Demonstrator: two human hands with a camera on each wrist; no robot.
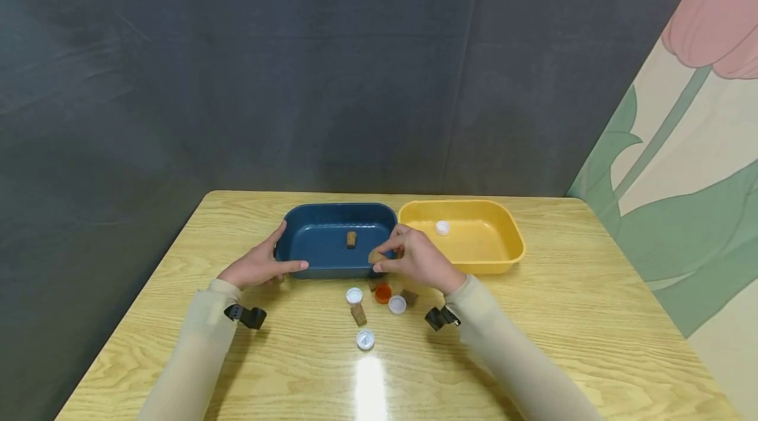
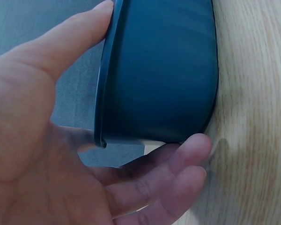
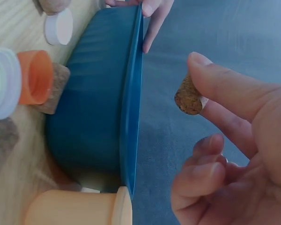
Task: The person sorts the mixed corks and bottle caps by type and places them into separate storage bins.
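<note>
My right hand (image 1: 417, 260) pinches a cork stopper (image 3: 189, 97) between thumb and forefinger, over the near right part of a dark blue tub (image 1: 314, 272). The other fingers of that hand curl loosely below the cork. Inside the tub, another cork (image 1: 352, 239) stands out against the floor. My left hand (image 1: 260, 264) rests at the tub's left end, its thumb and forefinger spread along the rim (image 2: 101, 93). In the left wrist view its other fingers lie beside the tub's outer wall, low by the tabletop.
A yellow tub (image 1: 514, 237) stands right beside the blue one, with a white bottle cap (image 1: 442, 227) inside. In front of the tubs lie an orange cap (image 1: 383, 293), white caps (image 1: 365, 340) and several corks (image 1: 358, 314). A dark cloth wall (image 1: 355, 79) rises behind the table.
</note>
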